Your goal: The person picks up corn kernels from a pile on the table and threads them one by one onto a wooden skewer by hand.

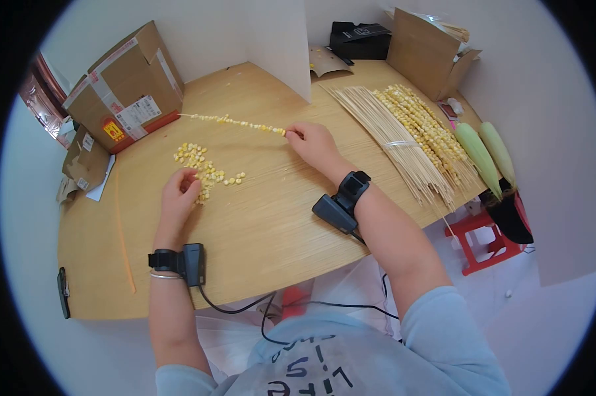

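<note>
My right hand (311, 144) pinches one end of a skewer threaded with corn kernels (235, 122), held out to the left above the table. The kernels sit along most of its length, and its bare tip points toward the cardboard box. My left hand (179, 193) is at the near left side of a pile of loose yellow corn kernels (194, 156). Its fingers are curled together against the pile; whatever lies between the fingertips is hidden.
To the right lie a bundle of bare skewers (390, 142), several corn-laden skewers (420, 125) and two green ears of corn (476, 155). Cardboard boxes (130, 86) stand at the back left, another box (423, 53) at the back right. A red stool (479, 247) stands below the table (258, 244).
</note>
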Demonstrator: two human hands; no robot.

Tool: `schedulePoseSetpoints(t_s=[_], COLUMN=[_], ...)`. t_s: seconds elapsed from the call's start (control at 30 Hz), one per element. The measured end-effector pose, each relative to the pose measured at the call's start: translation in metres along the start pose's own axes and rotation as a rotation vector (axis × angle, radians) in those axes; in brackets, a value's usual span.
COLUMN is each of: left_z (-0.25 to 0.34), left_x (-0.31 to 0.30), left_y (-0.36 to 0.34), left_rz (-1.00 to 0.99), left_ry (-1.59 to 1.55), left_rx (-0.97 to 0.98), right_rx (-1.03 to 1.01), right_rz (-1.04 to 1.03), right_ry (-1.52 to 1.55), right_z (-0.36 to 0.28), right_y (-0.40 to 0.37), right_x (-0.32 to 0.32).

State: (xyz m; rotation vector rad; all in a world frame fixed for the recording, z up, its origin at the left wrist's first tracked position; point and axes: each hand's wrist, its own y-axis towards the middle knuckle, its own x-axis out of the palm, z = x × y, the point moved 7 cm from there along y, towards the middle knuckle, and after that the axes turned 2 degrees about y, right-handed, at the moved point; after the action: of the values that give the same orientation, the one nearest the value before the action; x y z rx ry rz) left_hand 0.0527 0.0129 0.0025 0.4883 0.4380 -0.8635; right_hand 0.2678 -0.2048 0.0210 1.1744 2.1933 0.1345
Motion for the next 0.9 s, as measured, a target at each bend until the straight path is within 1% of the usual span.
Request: schedulePoseSetpoints(t_s=[0.13, 0.2, 0.23, 0.3, 0.43, 0.47, 0.53, 0.6, 0.7, 0.8, 0.87, 0.9], left_z=[0.009, 0.010, 0.003, -0.019, -0.035, -0.036, -0.040, -0.048, -0.059, -0.060, -0.058, -0.055], left_x=[0.004, -0.020, -0.023, -0.036, -0.037, -0.038, -0.039, -0.044, -0.046, -0.048, -0.049, -0.046], left_y=[0.005, 0.003, 0.004, 0.007, 0.009, 0.009, 0.009, 0.009, 0.012, 0.011, 0.013, 0.015], left_rz=[0.033, 0.305, 0.305, 0.382, 0.367, 0.382, 0.400, 0.502, 0.502, 0.494, 0.507, 0.502], left_ry=[0.006, 0.089, 0.097, -0.036, -0.127, -0.139, -0.152, -0.183, -0.272, -0.233, -0.187, -0.153], left_rx=[0.046, 0.090, 0.080, 0.008, -0.033, -0.041, -0.048, -0.063, -0.083, -0.140, -0.145, -0.145], right_rx=[0.033, 0.010, 0.013, 0.013, 0.054, 0.043, 0.056, 0.068, 0.066, 0.050, 0.034, 0.023], right_rz=[-0.036, -0.071, -0.080, -0.100, -0.161, -0.135, -0.140, -0.141, -0.150, -0.165, -0.122, -0.138], right_ry=[0.030, -0.050, -0.041, -0.098, 0.021, 0.041, 0.020, -0.001, -0.008, 0.047, 0.016, 0.020], right_z=[0.006, 0.006, 0.006, 0.008, 0.015, 0.014, 0.013, 0.014, 0.019, 0.024, 0.027, 0.026], right_y=[0.003, 0.005, 0.004, 0.005, 0.004, 0.002, -0.008, -0.018, -0.030, -0.035, -0.038, -0.038], right_x=[0.002, 0.007, 0.008, 0.008, 0.002, -0.003, -0.015, -0.028, -0.040, -0.037, -0.037, -0.034])
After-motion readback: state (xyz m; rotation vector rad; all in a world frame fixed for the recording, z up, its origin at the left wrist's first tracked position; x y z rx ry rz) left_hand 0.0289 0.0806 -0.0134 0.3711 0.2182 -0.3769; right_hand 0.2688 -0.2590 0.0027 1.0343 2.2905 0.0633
